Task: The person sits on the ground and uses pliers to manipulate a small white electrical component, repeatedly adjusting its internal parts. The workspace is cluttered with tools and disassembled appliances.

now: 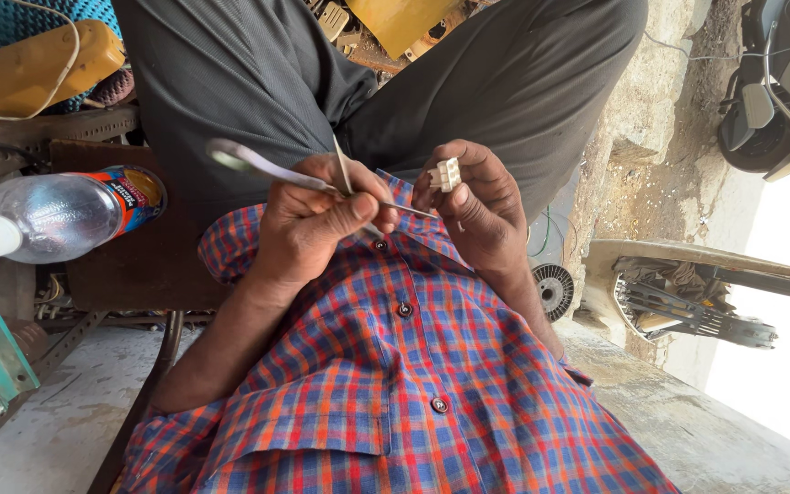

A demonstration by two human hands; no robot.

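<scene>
Gripping a thin metal tool [322, 180], the left hand [308, 229] is curled shut around it, thumb pressed along the top. The tool's blurred handle end sticks out to the left, and its fine tip [413, 212] runs right to the other hand. The right hand [482, 206] pinches a small white plastic connector [444, 174] between thumb and fingertips, closed on it, holding it just above the tool's tip. Whether the tip touches the connector is hard to tell. Both hands sit close together above a red-and-blue checked shirt [413, 393], with dark trousers [258, 73] beyond them. To the left, a clear plastic bottle [52, 218] with a white cap lies on its side on a brown stool [139, 265]. A yellow casing [34, 69] sits at the top left corner.
</scene>
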